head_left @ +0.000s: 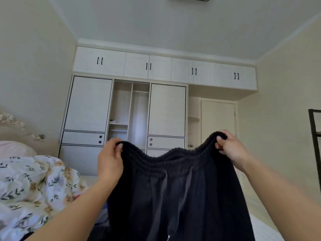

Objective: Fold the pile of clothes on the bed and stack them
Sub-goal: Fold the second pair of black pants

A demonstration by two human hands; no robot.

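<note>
A pair of black trousers (177,192) with an elastic ribbed waistband hangs in the air in front of me. My left hand (110,160) grips the waistband's left end. My right hand (229,146) pinches its right end, thumb toward me. The waistband sags between the two hands and the legs drop out of the bottom of the view. The trousers hide most of the bed below them. A bit of coloured cloth (102,211) shows under my left forearm, too hidden to name.
A crumpled floral duvet (33,186) lies on the bed at the left, beside a pink pillow (15,148) and a headboard. A white wardrobe (132,108) fills the far wall, its middle section open. A dark shelf frame (315,134) stands at the right edge.
</note>
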